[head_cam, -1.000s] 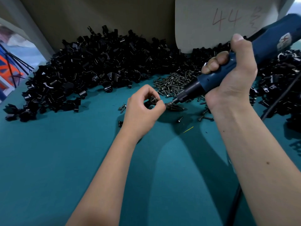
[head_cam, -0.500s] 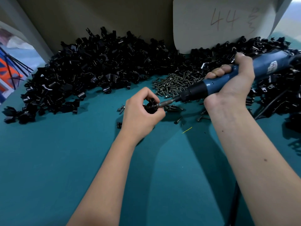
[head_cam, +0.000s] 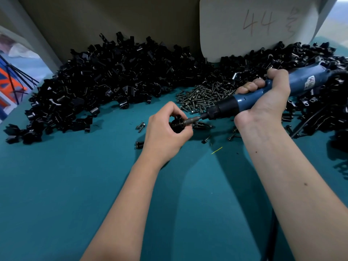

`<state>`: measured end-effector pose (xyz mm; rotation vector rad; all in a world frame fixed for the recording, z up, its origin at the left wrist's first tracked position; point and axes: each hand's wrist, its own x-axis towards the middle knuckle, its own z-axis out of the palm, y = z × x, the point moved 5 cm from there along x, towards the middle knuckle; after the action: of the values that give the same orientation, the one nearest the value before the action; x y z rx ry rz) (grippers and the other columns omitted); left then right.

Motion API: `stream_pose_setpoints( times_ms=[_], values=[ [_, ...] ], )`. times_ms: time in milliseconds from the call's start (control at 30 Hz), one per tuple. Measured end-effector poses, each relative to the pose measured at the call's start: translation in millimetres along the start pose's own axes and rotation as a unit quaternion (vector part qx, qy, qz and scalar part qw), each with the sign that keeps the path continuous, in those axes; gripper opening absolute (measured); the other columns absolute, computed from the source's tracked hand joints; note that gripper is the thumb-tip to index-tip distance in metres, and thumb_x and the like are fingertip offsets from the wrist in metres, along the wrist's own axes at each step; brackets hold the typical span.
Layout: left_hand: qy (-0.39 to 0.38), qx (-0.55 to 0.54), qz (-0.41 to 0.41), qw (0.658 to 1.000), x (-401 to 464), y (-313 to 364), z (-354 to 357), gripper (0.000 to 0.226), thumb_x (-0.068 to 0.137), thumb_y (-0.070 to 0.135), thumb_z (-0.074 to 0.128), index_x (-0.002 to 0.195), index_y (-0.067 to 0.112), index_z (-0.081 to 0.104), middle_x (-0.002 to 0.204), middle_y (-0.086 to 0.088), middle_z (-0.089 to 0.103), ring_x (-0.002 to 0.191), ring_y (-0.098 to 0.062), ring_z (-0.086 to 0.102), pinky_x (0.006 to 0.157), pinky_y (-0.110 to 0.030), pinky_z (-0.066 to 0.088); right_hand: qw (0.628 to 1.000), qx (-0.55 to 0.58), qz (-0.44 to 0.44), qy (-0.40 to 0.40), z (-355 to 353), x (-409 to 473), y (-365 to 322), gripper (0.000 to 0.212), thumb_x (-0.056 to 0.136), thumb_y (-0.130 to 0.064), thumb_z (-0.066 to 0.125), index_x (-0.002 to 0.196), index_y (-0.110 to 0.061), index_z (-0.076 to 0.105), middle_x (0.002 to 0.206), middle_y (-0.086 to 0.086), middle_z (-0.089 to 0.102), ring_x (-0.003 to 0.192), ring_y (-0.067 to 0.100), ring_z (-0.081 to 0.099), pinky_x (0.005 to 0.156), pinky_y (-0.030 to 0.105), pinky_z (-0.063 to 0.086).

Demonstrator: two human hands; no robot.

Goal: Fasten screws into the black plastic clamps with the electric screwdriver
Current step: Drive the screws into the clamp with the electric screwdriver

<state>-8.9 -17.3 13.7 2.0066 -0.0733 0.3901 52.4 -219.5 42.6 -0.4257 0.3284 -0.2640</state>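
My left hand point(head_cam: 165, 132) pinches a black plastic clamp point(head_cam: 177, 123) just above the teal table point(head_cam: 75, 185). My right hand point(head_cam: 267, 102) grips the blue electric screwdriver point(head_cam: 263, 91), which lies nearly level and points left. Its metal bit point(head_cam: 194, 120) meets the clamp between my left fingers. The screw at the tip is hidden by bit and fingers. A heap of loose screws point(head_cam: 203, 97) lies just beyond the bit.
A large pile of black clamps point(head_cam: 116, 80) curves along the back of the table, with more clamps point(head_cam: 323, 110) at the right. Stray screws point(head_cam: 140, 126) lie around my left hand. A cardboard sheet point(head_cam: 254, 25) marked 44 leans at the back. The tool's cord point(head_cam: 271, 234) runs down at right.
My right hand lowered the screwdriver from a steep tilt to nearly level and brought its bit against the clamp in my left hand. My left hand stayed in place.
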Motion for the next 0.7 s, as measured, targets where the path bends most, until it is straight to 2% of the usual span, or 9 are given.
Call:
stream_pose_setpoints(
  times_ms=[233, 700],
  values=[
    [0.01, 0.039, 0.016, 0.999, 0.7, 0.4, 0.3, 0.018, 0.077, 0.027, 0.072, 0.083, 0.031, 0.056, 0.074, 0.002, 0.065, 0.055, -0.027, 0.058, 0.046, -0.048, 0.05, 1.0, 0.007, 0.005, 0.002, -1.4, 2.3, 1.9, 0.022, 0.091, -0.011, 0.062, 0.079, -0.015, 0.044, 0.059, -0.003, 0.045, 0.047, 0.014, 0.04, 0.048, 0.027, 0.039],
    [0.02, 0.065, 0.021, 0.997, -0.3, 1.8, 0.4, 0.017, 0.076, 0.029, 0.071, 0.084, 0.031, 0.056, 0.074, 0.007, 0.064, 0.061, -0.027, 0.06, 0.054, -0.054, 0.052, 1.0, 0.011, 0.007, -0.003, -1.7, 3.5, 3.8, 0.024, 0.09, -0.012, 0.062, 0.077, -0.015, 0.043, 0.06, -0.003, 0.045, 0.047, 0.013, 0.041, 0.047, 0.026, 0.038]
  ],
)
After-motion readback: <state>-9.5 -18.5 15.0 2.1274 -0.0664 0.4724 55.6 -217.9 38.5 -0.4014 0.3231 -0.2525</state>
